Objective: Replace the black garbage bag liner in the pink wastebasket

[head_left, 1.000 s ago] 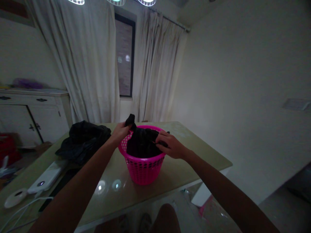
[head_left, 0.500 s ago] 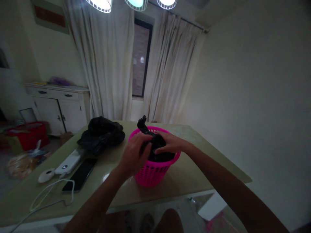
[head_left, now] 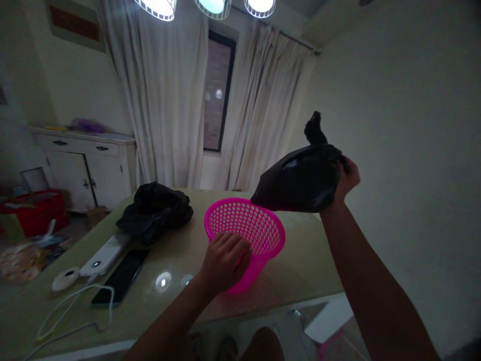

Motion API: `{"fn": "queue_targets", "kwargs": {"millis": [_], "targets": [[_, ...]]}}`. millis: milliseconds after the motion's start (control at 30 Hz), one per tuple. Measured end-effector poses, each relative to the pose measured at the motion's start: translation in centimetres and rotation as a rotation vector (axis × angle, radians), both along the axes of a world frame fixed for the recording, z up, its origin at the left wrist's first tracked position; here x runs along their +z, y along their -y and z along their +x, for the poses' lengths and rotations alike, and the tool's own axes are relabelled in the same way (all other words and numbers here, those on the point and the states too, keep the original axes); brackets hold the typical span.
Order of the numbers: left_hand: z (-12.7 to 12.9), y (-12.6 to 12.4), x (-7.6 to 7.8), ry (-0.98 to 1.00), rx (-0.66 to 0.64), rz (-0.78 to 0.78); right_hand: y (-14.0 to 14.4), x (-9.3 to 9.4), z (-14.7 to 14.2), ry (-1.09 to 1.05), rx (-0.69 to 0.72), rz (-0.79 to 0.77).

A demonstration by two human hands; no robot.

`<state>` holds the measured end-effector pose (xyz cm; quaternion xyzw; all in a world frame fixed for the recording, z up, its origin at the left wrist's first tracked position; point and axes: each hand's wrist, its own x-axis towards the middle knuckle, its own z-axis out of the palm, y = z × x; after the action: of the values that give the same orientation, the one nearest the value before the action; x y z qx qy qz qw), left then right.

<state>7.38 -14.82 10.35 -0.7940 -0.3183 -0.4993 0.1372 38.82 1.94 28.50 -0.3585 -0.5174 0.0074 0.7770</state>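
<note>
Right hand [head_left: 345, 175] clamps closed on a full black bag [head_left: 300, 178], held up in the air to the right of and above the pink basket [head_left: 248, 230]. Left hand [head_left: 225, 260] grips the basket's near rim, fingers curled over it. Basket appears empty and tilted. Judgement: keep the rim pinned so the basket stays on the table [head_left: 300, 271]; carry the bag clear, knot upward.

Count: two hands [head_left: 225, 260] — one at the one pink basket [head_left: 259, 228], one gripping a black bag [head_left: 300, 178]. Black bags: two, the second [head_left: 156, 210] on the tabletop [head_left: 300, 265]. One phone [head_left: 122, 276], one power bank [head_left: 103, 254] — three lamps [head_left: 212, 5] overhead.
</note>
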Motion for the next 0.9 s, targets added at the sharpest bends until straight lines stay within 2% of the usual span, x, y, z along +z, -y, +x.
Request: {"fn": "queue_targets", "kwargs": {"millis": [67,133,167,233,333,433,500,533,633,700,733,800,867,900], "targets": [[-1.1,-1.0,-1.5,0.191,-0.002,0.156,1.3,-0.2,1.0,0.010,-0.189,0.151],[-2.6,-2.9,-3.2,0.443,0.124,0.277,2.2,-1.4,1.1,0.159,-0.279,0.179],[-3.5,-4.0,-4.1,0.560,0.220,0.246,2.3,-2.3,1.0,0.234,-0.295,0.150],[-5.4,-6.2,-6.2,0.717,0.419,0.078,1.9,-4.8,1.1,0.372,-0.296,0.045],[-7.9,-7.9,-10.3,0.619,0.642,-0.336,0.1,-10.1,1.6,0.521,-0.251,-0.128],[-9.4,-7.6,-14.3,0.426,0.724,-0.694,-1.0,-17.0,1.8,0.519,-0.267,-0.234],[-9.9,-7.0,-16.0,0.347,0.694,-0.786,-0.7,-21.9,1.3,0.510,-0.360,-0.325],[-10.0,-6.9,-16.5,0.333,0.673,-0.802,-0.1,-24.3,0.9,0.551,-0.404,-0.366],[-10.2,-6.7,-16.9,0.324,0.615,-0.832,2.7,-30.8,-0.9,0.585,-0.586,-0.326],[-10.2,-6.7,-16.9,0.292,0.568,-0.858,4.8,-33.8,-1.9,0.699,-0.563,-0.368],[-10.1,-6.7,-16.9,0.278,0.546,-0.864,5.7,-34.7,-2.3,0.774,-0.491,-0.419],[-10.1,-6.7,-16.8,0.271,0.531,-0.867,7.1,-35.4,-2.9,0.905,-0.283,-0.526],[-10.0,-6.8,-16.5,0.273,0.565,-0.886,7.6,-34.9,-3.3,0.968,-0.123,-0.610],[-10.0,-7.0,-16.1,0.255,0.594,-0.905,7.7,-34.4,-3.4,0.976,-0.089,-0.644]]}}
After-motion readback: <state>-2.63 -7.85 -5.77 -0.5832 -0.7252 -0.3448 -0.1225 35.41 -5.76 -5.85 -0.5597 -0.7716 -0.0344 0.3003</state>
